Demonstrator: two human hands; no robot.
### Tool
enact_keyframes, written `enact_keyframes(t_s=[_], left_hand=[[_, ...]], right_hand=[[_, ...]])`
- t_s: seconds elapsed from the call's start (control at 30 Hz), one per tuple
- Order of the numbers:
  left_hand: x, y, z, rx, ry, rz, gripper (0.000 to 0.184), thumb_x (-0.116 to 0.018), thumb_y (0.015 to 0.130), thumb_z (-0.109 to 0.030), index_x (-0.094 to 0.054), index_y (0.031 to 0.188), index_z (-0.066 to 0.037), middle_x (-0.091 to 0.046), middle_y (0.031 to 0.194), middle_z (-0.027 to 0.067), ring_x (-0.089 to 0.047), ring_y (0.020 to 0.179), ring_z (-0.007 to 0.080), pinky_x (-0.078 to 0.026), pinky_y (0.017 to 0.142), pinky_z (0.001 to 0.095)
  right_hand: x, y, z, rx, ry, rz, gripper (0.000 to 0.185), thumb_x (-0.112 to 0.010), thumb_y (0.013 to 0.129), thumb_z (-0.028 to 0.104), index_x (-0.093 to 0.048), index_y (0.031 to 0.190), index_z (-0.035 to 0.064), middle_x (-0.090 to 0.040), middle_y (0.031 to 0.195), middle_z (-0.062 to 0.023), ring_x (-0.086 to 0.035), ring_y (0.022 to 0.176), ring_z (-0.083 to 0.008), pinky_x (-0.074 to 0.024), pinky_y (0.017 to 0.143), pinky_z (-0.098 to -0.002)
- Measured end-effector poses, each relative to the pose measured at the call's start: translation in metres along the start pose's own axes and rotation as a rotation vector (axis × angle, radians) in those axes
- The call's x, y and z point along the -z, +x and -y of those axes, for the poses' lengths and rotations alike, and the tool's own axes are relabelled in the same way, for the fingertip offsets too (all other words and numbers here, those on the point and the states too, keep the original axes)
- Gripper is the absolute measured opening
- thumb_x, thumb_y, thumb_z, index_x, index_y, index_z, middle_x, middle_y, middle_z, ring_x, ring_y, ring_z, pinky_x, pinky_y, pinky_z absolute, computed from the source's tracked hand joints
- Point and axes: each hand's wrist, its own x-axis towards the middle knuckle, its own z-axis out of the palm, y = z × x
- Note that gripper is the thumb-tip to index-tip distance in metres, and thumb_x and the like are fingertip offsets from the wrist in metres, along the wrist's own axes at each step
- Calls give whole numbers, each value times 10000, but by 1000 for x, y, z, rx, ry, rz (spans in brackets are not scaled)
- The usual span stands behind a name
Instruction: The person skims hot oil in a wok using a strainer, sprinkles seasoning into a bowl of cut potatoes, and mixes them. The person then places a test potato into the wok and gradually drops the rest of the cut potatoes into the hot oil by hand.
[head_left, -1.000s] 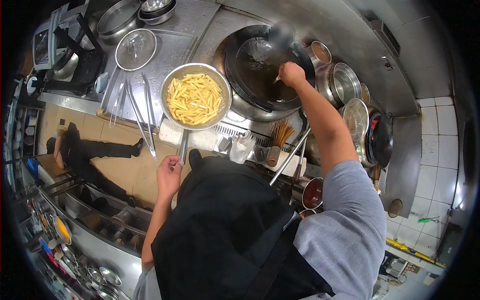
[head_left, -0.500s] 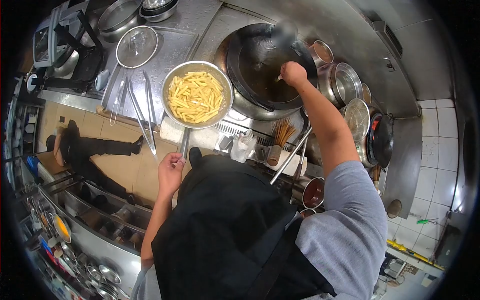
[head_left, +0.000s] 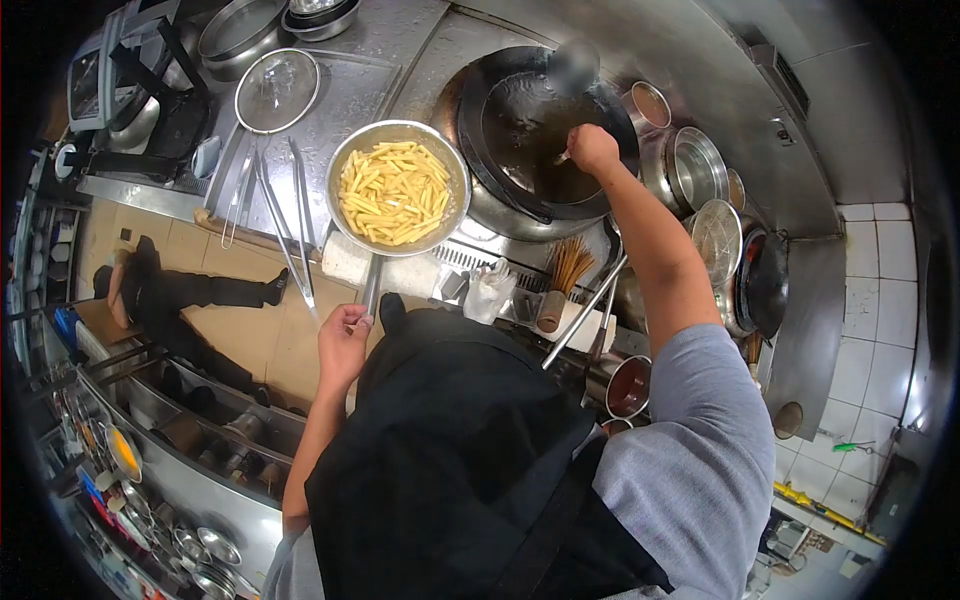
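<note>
As half a second ago, our left hand [head_left: 343, 341] pinches the handle [head_left: 373, 284] of the pan [head_left: 459, 186] of fries [head_left: 397, 192], while our right hand [head_left: 594, 148], closed on a pale bit [head_left: 562, 157], hangs over the wok [head_left: 471, 126] at the pan's two o'clock.

Your round metal pan [head_left: 457, 170] stands mouth up, pale yellow fries [head_left: 395, 195] heaped loosely inside; just beside it, your black wok [head_left: 471, 130] holds dark, glossy liquid [head_left: 520, 150].
</note>
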Motion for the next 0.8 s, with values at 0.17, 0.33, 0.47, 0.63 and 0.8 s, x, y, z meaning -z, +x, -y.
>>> enact_keyframes(t_s=[0.17, 0.33, 0.47, 0.63, 0.8], left_hand=[[-2, 1, -1, 6, -25, 8, 168, -650, 869, -59, -632, 1018, 15, -627, 848, 67, -564, 751, 126, -459, 679, 270], [-2, -1, -10, 20, 14, 11, 149, -629, 874, -39, -622, 1009, 24, -624, 838, 50, -561, 753, 111, -455, 695, 254], [-1, -2, -14, 8, 101, 2, 156, -633, 871, -49, -624, 1010, 22, -627, 830, 59, -567, 750, 121, -459, 688, 263], [1, 2, -12, 34, 42, 25, 191, -661, 858, -83, -634, 1019, 15, -636, 836, 78, -581, 742, 133, -472, 681, 274], [-5, 20, 0, 27, -63, 106, 183, -647, 861, -59, -634, 1024, 23, -633, 848, 79, -582, 728, 136, -476, 673, 276]], right_hand=[[-3, 5, -2, -58, 11, -28, 130, -628, 821, 209, -719, 850, 122, -694, 863, -127, -666, 861, -331, -537, 753, -432], [-2, 22, -6, -84, 35, -80, 143, -662, 801, 245, -720, 863, 130, -696, 909, -124, -664, 889, -329, -536, 759, -432], [14, 25, -2, -139, 63, -144, 171, -700, 786, 285, -719, 898, 157, -698, 951, -114, -664, 929, -315, -533, 793, -426], [74, -11, -22, -352, 270, -370, 276, -682, 805, 276, -703, 1048, 146, -687, 1057, -134, -653, 993, -324, -518, 847, -423], [99, -144, -24, -376, 571, -911, 190, -687, 834, 215, -689, 950, 64, -688, 872, -115, -660, 783, -240, -507, 706, -349]])
